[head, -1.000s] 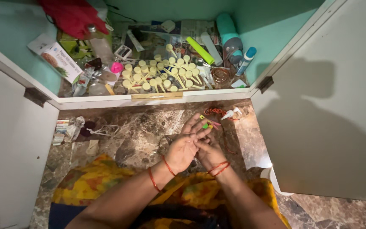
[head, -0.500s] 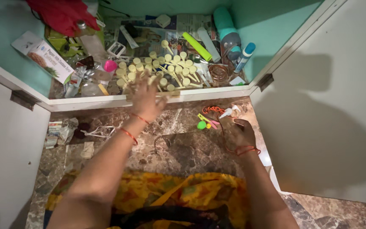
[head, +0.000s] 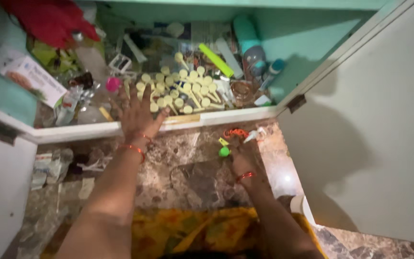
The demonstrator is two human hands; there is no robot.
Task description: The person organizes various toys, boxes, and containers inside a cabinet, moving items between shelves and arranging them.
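Your left hand [head: 137, 115] reaches over the white front edge of the open turquoise-lined cupboard [head: 307, 43], palm down and fingers spread wide, holding nothing. It hovers at the near left side of the cluster of pale yellow plastic measuring scoops [head: 183, 91] lying on the cupboard floor; motion blur keeps you from telling whether the fingertips touch them. Just left of that hand lies a small pink round cap [head: 113, 84], and further left a white printed cardboard box [head: 25, 74] leans against the wall under a red cloth [head: 49, 19]. A bright green marker-shaped stick [head: 215, 60] and a teal bottle [head: 245, 31] lie behind the scoops.

Your right hand [head: 243, 158] rests low on the brown marble floor [head: 197, 182], fingers curled narrow; whether they pinch anything cannot be told. It sits just beside a small green ball [head: 224, 152], with an orange coiled cord [head: 235, 132] and a small white nozzle piece [head: 254, 135] near its fingertips
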